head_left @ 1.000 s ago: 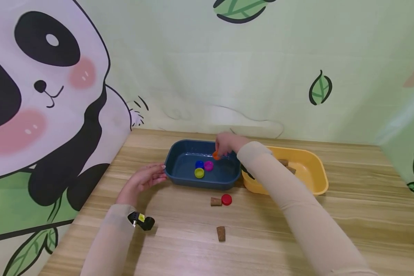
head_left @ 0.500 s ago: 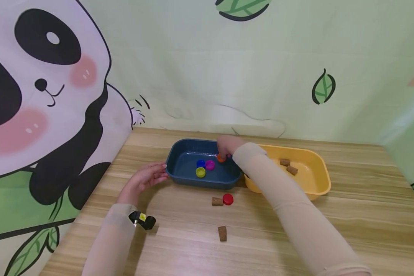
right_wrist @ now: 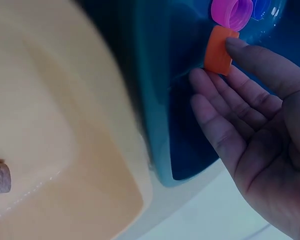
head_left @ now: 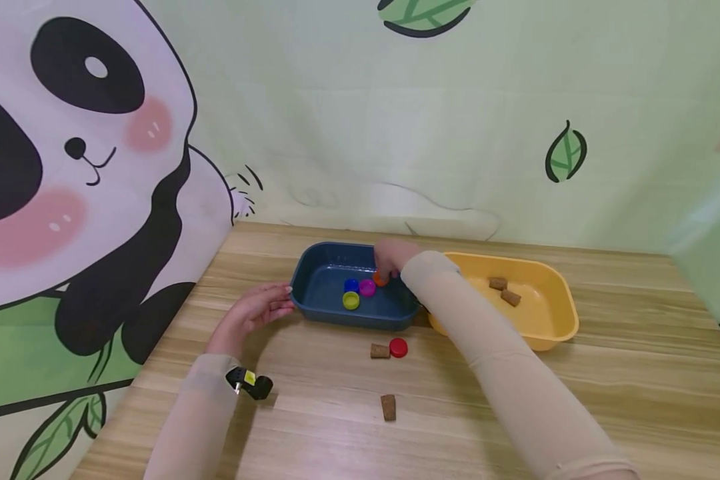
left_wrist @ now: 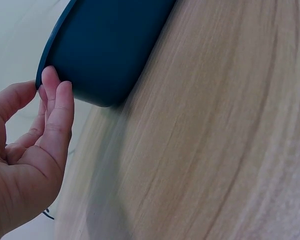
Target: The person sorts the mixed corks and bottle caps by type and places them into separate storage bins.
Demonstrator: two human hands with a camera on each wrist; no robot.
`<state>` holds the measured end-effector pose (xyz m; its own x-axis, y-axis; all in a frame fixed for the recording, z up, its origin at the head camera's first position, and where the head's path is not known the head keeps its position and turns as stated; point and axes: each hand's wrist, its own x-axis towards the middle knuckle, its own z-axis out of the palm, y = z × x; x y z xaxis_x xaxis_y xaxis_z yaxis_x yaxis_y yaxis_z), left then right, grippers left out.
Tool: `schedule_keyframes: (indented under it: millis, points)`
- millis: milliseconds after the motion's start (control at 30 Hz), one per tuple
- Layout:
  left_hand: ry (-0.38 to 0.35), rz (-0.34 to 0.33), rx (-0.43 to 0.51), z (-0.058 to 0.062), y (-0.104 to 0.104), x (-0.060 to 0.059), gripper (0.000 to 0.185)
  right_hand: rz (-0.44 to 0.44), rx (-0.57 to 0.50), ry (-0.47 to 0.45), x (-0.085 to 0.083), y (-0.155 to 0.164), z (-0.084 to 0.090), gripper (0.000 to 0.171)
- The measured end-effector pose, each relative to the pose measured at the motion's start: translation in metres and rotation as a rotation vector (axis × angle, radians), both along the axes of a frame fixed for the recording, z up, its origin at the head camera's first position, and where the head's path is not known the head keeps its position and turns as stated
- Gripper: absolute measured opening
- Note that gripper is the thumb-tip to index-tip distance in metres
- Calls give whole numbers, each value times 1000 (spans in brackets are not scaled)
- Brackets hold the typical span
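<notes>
My left hand (head_left: 256, 311) holds the left end of a dark blue basin (head_left: 354, 316), thumb at the rim and fingertips against the outer wall, as the left wrist view shows. Inside the basin, my right hand (head_left: 393, 257) pinches an orange bottle cap (right_wrist: 218, 50) between thumb and fingers. The orange cap is down near the basin's floor, beside a magenta cap (head_left: 368, 288). A blue cap (head_left: 351, 285) and a yellow cap (head_left: 351, 301) lie with it, hollow side showing on the yellow one.
A yellow basin (head_left: 567, 313) stands against the blue one's right side, partly behind my right sleeve, with two corks (head_left: 511, 297) in it. In front on the wooden table lie a red cap (head_left: 399, 347), a cork (head_left: 380, 351) touching it, and another cork (head_left: 388, 407).
My right hand has lowered the orange cap into the blue basin, then shifted it slightly left toward the magenta cap. My left hand has stayed at the rim.
</notes>
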<state>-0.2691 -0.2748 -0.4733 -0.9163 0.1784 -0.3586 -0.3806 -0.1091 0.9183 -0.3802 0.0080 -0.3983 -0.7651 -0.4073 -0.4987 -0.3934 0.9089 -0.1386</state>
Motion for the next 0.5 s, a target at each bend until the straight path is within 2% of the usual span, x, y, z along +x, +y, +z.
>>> schedule_keyframes:
  millis: [133, 333, 500]
  points:
    - [-3, 2, 1, 2, 1, 1, 39, -2, -8, -10, 3, -1, 3, 3]
    - [-14, 1, -3, 3, 1, 2, 39, 8, -23, -37, 4, -5, 2, 11]
    - [-11, 3, -12, 4, 2, 2, 43, 5, -40, -40, 3, -8, 0, 10]
